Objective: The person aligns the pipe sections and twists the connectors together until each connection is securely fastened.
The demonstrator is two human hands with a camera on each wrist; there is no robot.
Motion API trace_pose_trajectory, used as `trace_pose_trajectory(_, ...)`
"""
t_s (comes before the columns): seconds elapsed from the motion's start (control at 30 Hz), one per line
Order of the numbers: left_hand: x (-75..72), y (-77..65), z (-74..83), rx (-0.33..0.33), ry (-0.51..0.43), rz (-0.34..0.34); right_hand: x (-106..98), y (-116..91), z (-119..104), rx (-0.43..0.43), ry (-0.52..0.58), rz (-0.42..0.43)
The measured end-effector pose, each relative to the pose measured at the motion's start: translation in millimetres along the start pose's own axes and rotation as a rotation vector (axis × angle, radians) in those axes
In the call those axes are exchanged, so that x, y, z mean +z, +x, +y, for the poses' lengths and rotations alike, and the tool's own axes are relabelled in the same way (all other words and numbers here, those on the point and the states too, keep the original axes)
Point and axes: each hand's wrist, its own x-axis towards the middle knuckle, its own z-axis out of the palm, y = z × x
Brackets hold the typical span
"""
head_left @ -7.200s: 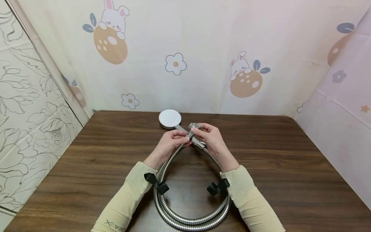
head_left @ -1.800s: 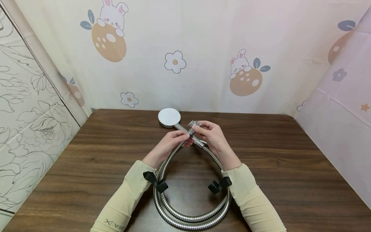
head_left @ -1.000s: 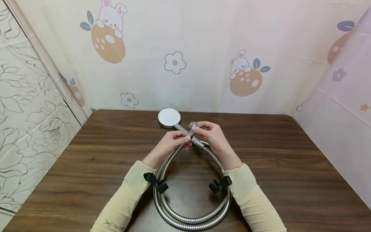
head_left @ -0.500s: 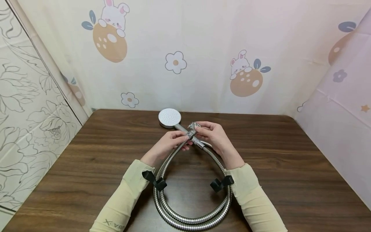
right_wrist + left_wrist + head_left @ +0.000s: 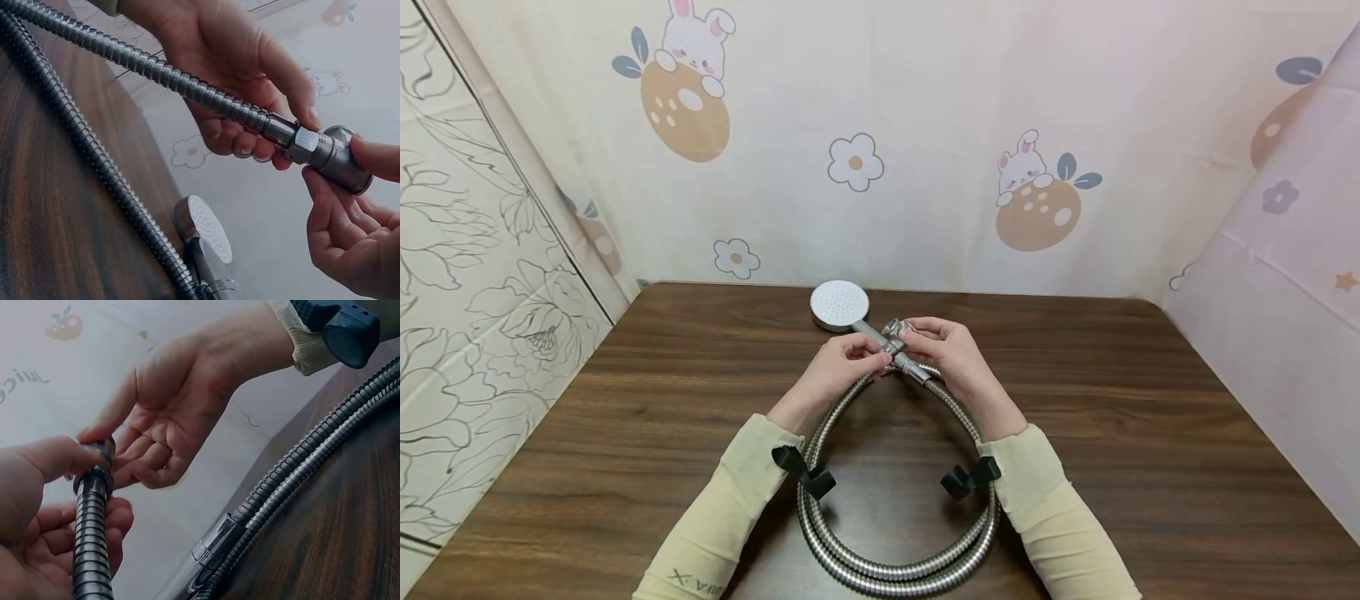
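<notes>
A shower head (image 5: 839, 305) with a white perforated face lies near the table's back edge, its handle running to a coiled metal shower hose (image 5: 895, 575). My left hand (image 5: 831, 375) pinches the hose's other end, with the thumb beside a hex nut (image 5: 306, 142) in the right wrist view. My right hand (image 5: 958, 362) grips a short chrome fitting (image 5: 342, 164) joined at that nut, thumb on one side and fingers on the other. Both hands hold this joint above the shower head's handle; the threads inside are hidden.
The hose loops (image 5: 820, 533) lie on the dark wooden table (image 5: 1120, 417) between both forearms. A printed curtain (image 5: 925, 225) hangs behind the table, with a flower-patterned panel (image 5: 490, 333) on the left. Black wrist straps (image 5: 805, 473) overlap the hose.
The chrome fitting has turned and tipped slightly in my right fingers, which have shifted their grip. My left hand stays at the nut with small finger movements. The shower head and coil keep their place.
</notes>
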Motion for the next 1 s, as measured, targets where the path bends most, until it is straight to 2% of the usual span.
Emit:
trace_pose_trajectory(0.1,0.8,0.5,-1.1,-0.005,0.047,-0.009,0.0,0.8,1.3,0.002,0.003,0.017)
trace_pose_trajectory(0.2,-0.2,-1.2,1.1,-0.029,0.079,-0.048,-0.7,0.9,2.5,0.012,-0.007,0.020)
trace_pose_trajectory(0.4,-5.5,-0.1,-4.3,-0.051,0.162,-0.076,-3.0,1.0,4.7,0.006,-0.033,-0.010)
trace_pose_trajectory(0.53,-7.7,-1.4,-2.7,-0.103,0.118,-0.091,-3.4,1.1,5.4,0.005,-0.049,-0.013)
trace_pose_trajectory(0.63,-10.3,-2.4,-1.0,-0.115,0.073,-0.119,-2.3,0.9,4.7,0.007,-0.062,-0.003)
trace_pose_trajectory(0.77,-13.5,-2.3,-0.4,-0.084,0.092,-0.141,0.4,1.3,3.5,0.016,-0.059,0.003)
trace_pose_trajectory(1.0,-16.1,-1.5,-3.7,-0.046,0.099,-0.125,1.2,2.8,4.7,0.007,-0.028,0.004)
